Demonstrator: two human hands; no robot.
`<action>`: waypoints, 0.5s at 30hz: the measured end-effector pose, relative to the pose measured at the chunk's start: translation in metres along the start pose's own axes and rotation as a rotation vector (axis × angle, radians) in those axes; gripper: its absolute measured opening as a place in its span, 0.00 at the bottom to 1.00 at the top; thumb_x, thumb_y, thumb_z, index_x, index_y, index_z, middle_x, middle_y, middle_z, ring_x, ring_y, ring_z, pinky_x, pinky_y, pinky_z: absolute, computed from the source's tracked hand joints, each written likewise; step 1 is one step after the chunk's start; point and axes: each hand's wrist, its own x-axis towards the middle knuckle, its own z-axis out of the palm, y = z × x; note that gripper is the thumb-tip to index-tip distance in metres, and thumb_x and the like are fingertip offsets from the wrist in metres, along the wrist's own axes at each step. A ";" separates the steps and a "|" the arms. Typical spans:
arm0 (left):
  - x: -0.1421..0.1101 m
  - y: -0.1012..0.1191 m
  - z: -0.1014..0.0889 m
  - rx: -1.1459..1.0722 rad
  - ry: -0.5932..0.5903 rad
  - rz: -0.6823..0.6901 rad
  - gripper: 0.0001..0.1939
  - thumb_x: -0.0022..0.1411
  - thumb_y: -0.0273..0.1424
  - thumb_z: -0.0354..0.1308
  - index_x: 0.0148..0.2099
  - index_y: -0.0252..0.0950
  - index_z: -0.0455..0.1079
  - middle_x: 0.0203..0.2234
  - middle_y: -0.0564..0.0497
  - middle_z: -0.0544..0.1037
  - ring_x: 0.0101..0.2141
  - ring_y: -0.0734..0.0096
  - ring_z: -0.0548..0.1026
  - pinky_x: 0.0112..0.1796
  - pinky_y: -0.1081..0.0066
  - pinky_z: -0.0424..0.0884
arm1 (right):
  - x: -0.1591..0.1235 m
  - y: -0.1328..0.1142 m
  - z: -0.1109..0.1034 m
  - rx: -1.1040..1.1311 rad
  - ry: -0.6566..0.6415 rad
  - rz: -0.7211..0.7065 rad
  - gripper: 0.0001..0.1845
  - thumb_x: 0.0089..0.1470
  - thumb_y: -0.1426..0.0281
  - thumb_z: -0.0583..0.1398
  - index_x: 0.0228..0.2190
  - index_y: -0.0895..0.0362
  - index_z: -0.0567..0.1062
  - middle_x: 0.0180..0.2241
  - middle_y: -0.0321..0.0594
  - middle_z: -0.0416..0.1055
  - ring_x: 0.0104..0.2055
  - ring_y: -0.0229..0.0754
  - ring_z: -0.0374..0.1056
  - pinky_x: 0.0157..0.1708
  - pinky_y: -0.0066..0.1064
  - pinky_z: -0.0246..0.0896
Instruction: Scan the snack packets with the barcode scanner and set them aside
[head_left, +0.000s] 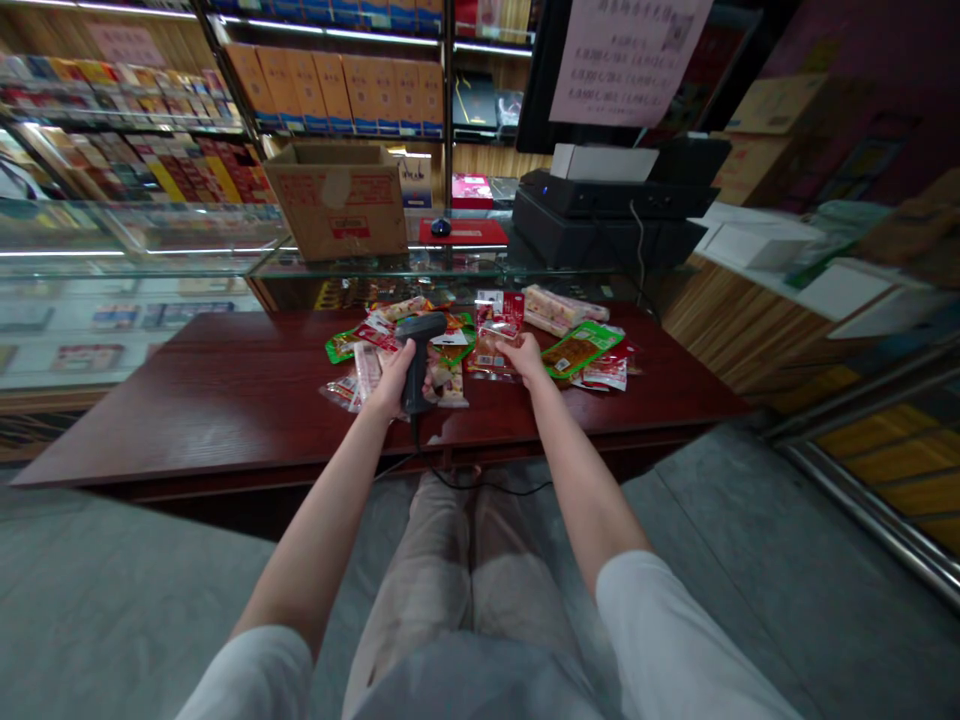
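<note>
Our left hand (391, 382) was closed around the grip of a dark handheld scanner (418, 372), whose head was raised above a loose pile of food packets (367, 368) on the reddish-brown worktop (255, 385). Our right hand (523, 358) pinched a red-and-clear packet (495, 335) near its lower right side, just right of the scanner. Beyond that hand, to the right, we had a green-edged packet (581, 348) lying near some pale wrapped packets (562, 308). The scanner's cable (480, 488) drooped past the worktop's near edge.

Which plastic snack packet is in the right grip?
The red-and-clear plastic packet: the right grip holds it; the other packets lie heaped to either side.
</note>
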 end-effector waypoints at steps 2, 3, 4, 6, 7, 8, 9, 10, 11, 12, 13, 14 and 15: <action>0.000 0.000 -0.001 -0.001 0.001 -0.006 0.36 0.53 0.61 0.60 0.47 0.32 0.70 0.14 0.59 0.66 0.13 0.76 0.65 0.14 0.77 0.57 | 0.001 -0.001 0.010 0.025 -0.042 0.029 0.17 0.38 0.70 0.69 0.29 0.54 0.67 0.36 0.38 0.77 0.44 0.45 0.73 0.54 0.43 0.65; 0.000 0.000 -0.001 0.000 0.003 -0.010 0.37 0.53 0.61 0.60 0.47 0.32 0.69 0.14 0.59 0.66 0.13 0.76 0.65 0.14 0.77 0.57 | 0.001 -0.001 0.016 0.030 -0.069 0.039 0.16 0.38 0.71 0.68 0.29 0.54 0.68 0.36 0.37 0.78 0.44 0.45 0.73 0.54 0.43 0.65; 0.001 0.000 -0.001 0.002 0.003 -0.013 0.36 0.53 0.61 0.60 0.47 0.32 0.69 0.14 0.59 0.66 0.13 0.76 0.65 0.14 0.77 0.58 | 0.000 -0.001 0.021 0.035 -0.090 0.043 0.14 0.38 0.73 0.67 0.28 0.54 0.68 0.36 0.37 0.78 0.44 0.45 0.73 0.54 0.43 0.65; 0.001 0.000 -0.002 0.009 0.003 -0.016 0.36 0.54 0.60 0.59 0.47 0.32 0.70 0.15 0.59 0.66 0.13 0.76 0.65 0.14 0.76 0.59 | -0.003 -0.002 0.029 0.057 -0.131 0.044 0.12 0.40 0.74 0.66 0.29 0.54 0.70 0.34 0.36 0.78 0.42 0.44 0.74 0.53 0.43 0.66; 0.001 0.000 -0.002 0.012 0.003 -0.019 0.35 0.55 0.60 0.59 0.47 0.32 0.70 0.15 0.58 0.67 0.13 0.76 0.66 0.15 0.76 0.59 | -0.005 -0.003 0.030 0.068 -0.151 0.044 0.11 0.40 0.75 0.65 0.29 0.55 0.71 0.34 0.36 0.78 0.41 0.43 0.74 0.52 0.43 0.67; 0.002 0.001 -0.003 0.015 0.004 -0.023 0.35 0.56 0.60 0.58 0.47 0.32 0.70 0.15 0.58 0.67 0.13 0.76 0.66 0.15 0.76 0.59 | -0.006 -0.003 0.030 0.089 -0.165 0.043 0.11 0.41 0.75 0.65 0.30 0.55 0.71 0.33 0.36 0.79 0.40 0.43 0.74 0.52 0.43 0.68; 0.002 0.001 -0.003 0.017 0.008 -0.026 0.35 0.56 0.60 0.58 0.47 0.32 0.70 0.15 0.58 0.67 0.14 0.75 0.67 0.15 0.76 0.59 | -0.008 -0.003 0.027 0.133 -0.173 0.037 0.12 0.41 0.74 0.65 0.32 0.55 0.72 0.33 0.35 0.79 0.39 0.43 0.75 0.52 0.43 0.68; 0.002 0.001 -0.003 0.020 0.011 -0.030 0.35 0.57 0.60 0.57 0.47 0.32 0.70 0.15 0.57 0.67 0.14 0.75 0.67 0.15 0.76 0.59 | -0.009 -0.003 0.022 0.201 -0.173 0.023 0.13 0.41 0.74 0.65 0.34 0.56 0.72 0.34 0.35 0.79 0.39 0.42 0.75 0.52 0.43 0.68; 0.002 0.001 -0.002 0.022 0.014 -0.030 0.35 0.57 0.60 0.57 0.47 0.32 0.70 0.15 0.57 0.67 0.14 0.75 0.67 0.15 0.76 0.59 | -0.009 -0.003 0.016 0.288 -0.161 -0.001 0.15 0.41 0.73 0.65 0.35 0.56 0.72 0.35 0.34 0.79 0.40 0.42 0.75 0.52 0.42 0.68; 0.001 0.001 -0.002 0.028 0.014 -0.027 0.35 0.57 0.60 0.57 0.47 0.32 0.70 0.15 0.58 0.67 0.14 0.75 0.66 0.15 0.76 0.59 | -0.010 -0.002 0.009 0.384 -0.133 -0.035 0.17 0.41 0.72 0.66 0.37 0.55 0.72 0.37 0.34 0.79 0.41 0.42 0.75 0.53 0.42 0.68; 0.001 0.000 -0.002 0.036 0.011 -0.020 0.35 0.56 0.60 0.57 0.47 0.32 0.70 0.15 0.58 0.67 0.14 0.75 0.66 0.15 0.76 0.59 | -0.010 -0.001 0.003 0.472 -0.089 -0.076 0.19 0.41 0.71 0.67 0.38 0.55 0.72 0.38 0.34 0.79 0.42 0.41 0.75 0.53 0.41 0.67; 0.001 0.000 -0.002 0.047 0.004 -0.014 0.35 0.56 0.60 0.58 0.47 0.32 0.70 0.15 0.58 0.67 0.13 0.75 0.66 0.15 0.75 0.60 | -0.010 0.000 -0.004 0.537 -0.036 -0.119 0.21 0.40 0.70 0.67 0.40 0.54 0.72 0.39 0.34 0.79 0.43 0.41 0.75 0.54 0.40 0.67; 0.001 -0.001 -0.001 0.057 -0.008 -0.008 0.35 0.55 0.60 0.59 0.48 0.32 0.70 0.15 0.57 0.68 0.14 0.75 0.66 0.15 0.75 0.60 | -0.009 0.002 -0.009 0.570 0.020 -0.160 0.22 0.40 0.69 0.68 0.41 0.54 0.72 0.41 0.34 0.79 0.44 0.40 0.75 0.54 0.40 0.67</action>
